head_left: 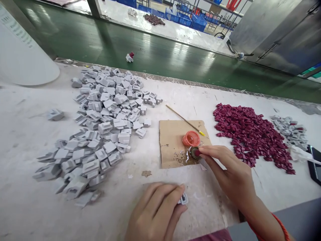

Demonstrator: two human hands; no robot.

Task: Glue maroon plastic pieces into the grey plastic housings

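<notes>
So right hand (233, 175) pinches a maroon bit (197, 152) at the little cap (193, 154), left hand (156, 212) grips a grey piece (184, 199) down by the surface (144, 155), and with one grey-and-maroon pair (129, 57) on the green belt (170, 57), I'd say the grey heap (107, 112) and maroon heap (250, 134) are mostly undone.

— And the worktable (147, 152)?
— White on top, smudged and scratched.
— On the left?
— Heaped with grey pieces (120, 124), plus a lone grey piece (55, 114) farther out.
— In the middle?
— Covered partly by a tan cardboard sheet (167, 134), crossed at its far edge by a thin stick (183, 118).
— To the right?
— Strewn with maroon pieces (250, 134), a small grey pile (289, 130) and a crumpled white wad (297, 153).
</notes>
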